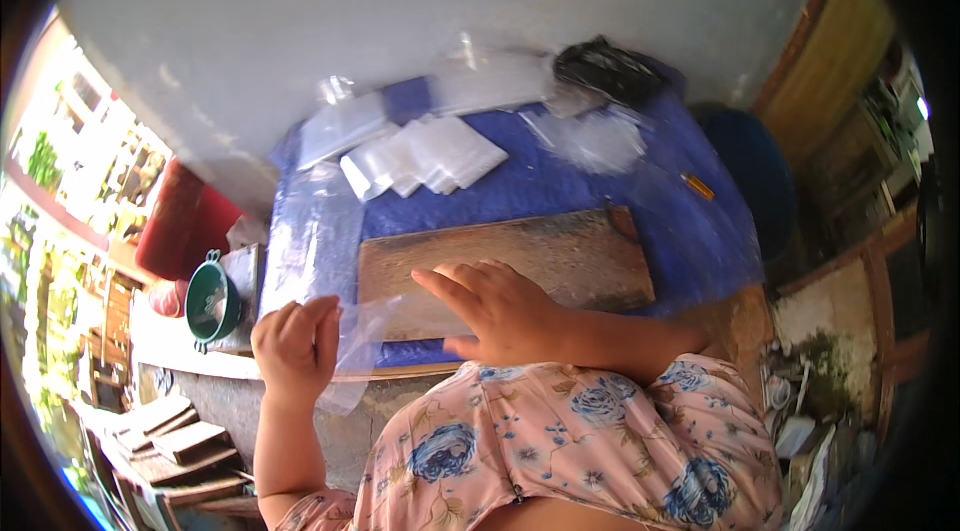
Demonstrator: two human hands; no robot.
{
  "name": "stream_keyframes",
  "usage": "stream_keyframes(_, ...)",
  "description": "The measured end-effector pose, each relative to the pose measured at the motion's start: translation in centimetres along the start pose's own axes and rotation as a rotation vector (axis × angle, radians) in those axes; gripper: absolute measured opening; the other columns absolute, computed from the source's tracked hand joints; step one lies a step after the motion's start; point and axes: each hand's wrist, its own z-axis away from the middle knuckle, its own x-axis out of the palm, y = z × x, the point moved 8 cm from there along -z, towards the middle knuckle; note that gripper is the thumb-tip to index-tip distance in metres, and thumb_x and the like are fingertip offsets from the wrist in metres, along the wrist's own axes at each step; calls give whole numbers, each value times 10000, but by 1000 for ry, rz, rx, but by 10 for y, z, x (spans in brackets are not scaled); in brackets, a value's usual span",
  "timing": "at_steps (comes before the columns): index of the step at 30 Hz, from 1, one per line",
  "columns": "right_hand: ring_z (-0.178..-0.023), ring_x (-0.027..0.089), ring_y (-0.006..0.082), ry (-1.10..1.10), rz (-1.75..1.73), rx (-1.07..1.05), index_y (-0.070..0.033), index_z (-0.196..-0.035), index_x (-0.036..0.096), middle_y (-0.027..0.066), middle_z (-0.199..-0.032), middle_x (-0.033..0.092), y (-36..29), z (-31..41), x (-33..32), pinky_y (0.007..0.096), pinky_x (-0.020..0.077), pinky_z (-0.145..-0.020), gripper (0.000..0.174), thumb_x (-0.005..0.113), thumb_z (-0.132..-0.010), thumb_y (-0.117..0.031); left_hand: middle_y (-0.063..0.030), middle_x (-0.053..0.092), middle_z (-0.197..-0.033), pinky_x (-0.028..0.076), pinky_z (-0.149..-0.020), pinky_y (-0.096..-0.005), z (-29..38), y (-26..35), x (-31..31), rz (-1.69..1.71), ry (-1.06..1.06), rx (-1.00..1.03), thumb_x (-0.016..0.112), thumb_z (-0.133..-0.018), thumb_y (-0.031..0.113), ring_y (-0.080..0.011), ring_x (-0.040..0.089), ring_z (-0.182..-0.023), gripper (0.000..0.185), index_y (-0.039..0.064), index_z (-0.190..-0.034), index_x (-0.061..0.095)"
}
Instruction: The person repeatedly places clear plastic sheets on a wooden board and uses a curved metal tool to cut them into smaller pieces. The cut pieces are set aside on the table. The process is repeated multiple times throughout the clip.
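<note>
A thin clear plastic sheet or bag (352,351) hangs from my left hand (296,347), whose fingers are closed on its edge left of the wooden board. My right hand (499,309) is over the near part of the worn wooden board (510,253), fingers spread, with nothing seen in it; its palm side is hidden. The board lies on a blue plastic sheet (450,210) covering the table. Beyond it, folded clear plastic bags (457,152) lie fanned in an overlapping row.
More clear plastic (341,125) lies at the back left, and a crumpled heap (600,141) at the back right beside a black plastic bag (607,73). An orange-yellow cutter or lighter (699,186) lies right. A green basin (212,302) stands left; a wall borders the back.
</note>
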Motion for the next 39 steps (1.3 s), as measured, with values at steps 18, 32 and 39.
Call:
stream_keyframes(18,-804,599,332,338,47,-109,-72,-813,588,107,-821,630,92,-312,171,431,473,-730,17,576,-823,-79,-71,553,-812,468,-643,-429,46,-252,-105,-651,195,-257,608,-796,89,-308,588,-740,71,114,-859,585)
stream_keyframes(32,-1294,432,272,-390,245,332,-174,-1254,576,82,-1380,479,244,-211,282,406,421,-1013,492,610,-779,-54,-53,604,-784,487,-609,-414,143,-232,139,-324,-425,-353,565,-821,163,-268,629,-650,63,132,-782,603)
stream_keyframes(39,-1372,345,282,-526,491,118,-177,-1288,555,53,-1478,389,230,-167,291,450,387,-1041,396,528,-894,-153,-111,637,-857,501,-670,-444,158,-227,178,-194,-571,-536,591,-822,256,-313,655,-766,174,84,-826,619)
